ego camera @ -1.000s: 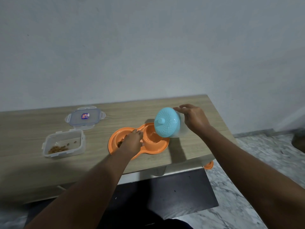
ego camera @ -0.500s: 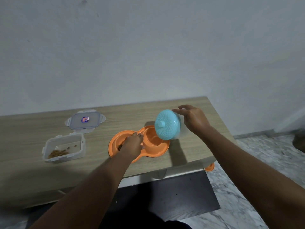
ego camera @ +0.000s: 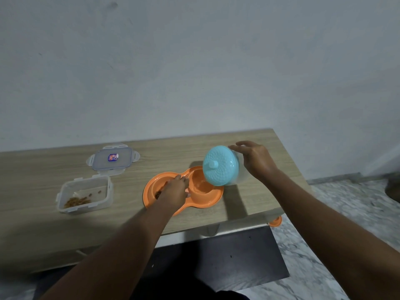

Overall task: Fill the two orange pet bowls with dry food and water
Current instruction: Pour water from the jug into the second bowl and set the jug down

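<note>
An orange double pet bowl (ego camera: 213, 201) lies on the wooden table (ego camera: 43, 174). Its left bowl (ego camera: 154, 184) holds some brown kibble, mostly hidden under my left hand (ego camera: 173, 191), which grips the ridge between the two bowls. My right hand (ego camera: 257, 161) holds a clear water jug with a light blue lid (ego camera: 218, 166). The jug is tipped on its side above the right bowl (ego camera: 201, 187), lid facing me. I cannot make out water in that bowl.
A clear food container (ego camera: 84, 194) with a little kibble stands left of the bowls, its lid (ego camera: 112, 159) lying behind it. The table's right edge is close to the jug. Below are a black mat (ego camera: 216, 260), an orange object (ego camera: 275, 221) and marble floor.
Both hands and the tilted jug keep their places over the bowls. The whole scene has slid slightly lower in my view.
</note>
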Demonstrator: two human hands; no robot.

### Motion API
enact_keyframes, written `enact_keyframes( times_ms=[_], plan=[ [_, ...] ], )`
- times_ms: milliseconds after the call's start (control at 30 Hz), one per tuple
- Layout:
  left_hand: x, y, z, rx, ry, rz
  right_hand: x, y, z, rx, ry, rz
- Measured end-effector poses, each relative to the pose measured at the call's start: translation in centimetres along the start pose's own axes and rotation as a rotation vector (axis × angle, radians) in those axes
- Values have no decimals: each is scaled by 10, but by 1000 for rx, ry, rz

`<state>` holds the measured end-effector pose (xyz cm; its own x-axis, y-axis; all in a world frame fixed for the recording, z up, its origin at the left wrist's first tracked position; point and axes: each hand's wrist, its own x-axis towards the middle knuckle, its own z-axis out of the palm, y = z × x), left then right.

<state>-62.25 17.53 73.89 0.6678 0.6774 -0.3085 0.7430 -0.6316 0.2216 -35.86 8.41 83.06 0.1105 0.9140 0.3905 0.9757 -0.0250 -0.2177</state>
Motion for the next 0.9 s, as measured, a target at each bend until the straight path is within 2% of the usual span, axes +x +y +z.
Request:
enact_keyframes(
  times_ms=[300,900],
  plan=[
    [-1,-2,2,-15,5,0,-9,5,3,141,65,79],
    [-6,-1,-2,-12,-13,5,-11,5,7,200,114,115]
  ],
)
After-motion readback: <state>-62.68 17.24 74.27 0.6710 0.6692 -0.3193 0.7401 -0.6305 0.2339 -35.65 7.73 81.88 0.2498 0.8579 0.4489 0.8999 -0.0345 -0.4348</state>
